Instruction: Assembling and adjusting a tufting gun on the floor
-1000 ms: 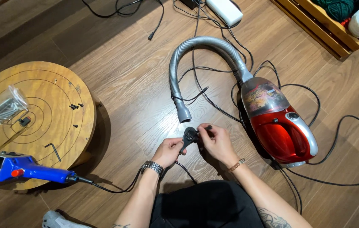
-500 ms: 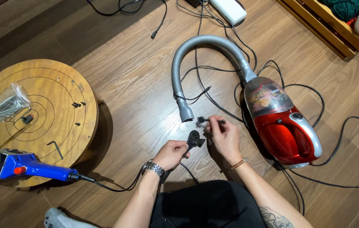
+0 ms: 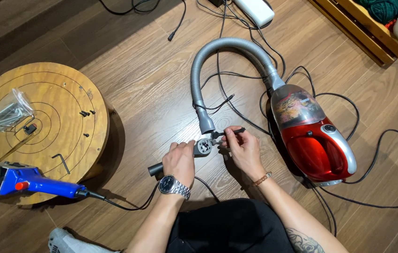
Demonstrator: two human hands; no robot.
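Both your hands are busy with a small grey fitting on the wood floor, just near the hose's open end.

Your left hand point(image 3: 180, 161) is closed around a dark handle point(image 3: 156, 169) whose grey round head point(image 3: 204, 146) shows several holes and points right; a watch sits on that wrist. Your right hand point(image 3: 242, 147) pinches a thin black tool point(image 3: 231, 132) between thumb and fingertips, its tip touching the head's far right edge. The grey hose point(image 3: 222, 47) arches away from you, its nozzle end point(image 3: 206, 124) just beyond the head, and joins the red vacuum cleaner point(image 3: 312, 136) on your right, black cables looping around it. On your left stands a round wooden board point(image 3: 68, 107) with screws, a hex key point(image 3: 62, 162) and a plastic bag point(image 3: 9, 111); a blue power tool point(image 3: 35, 183) lies at its near edge.
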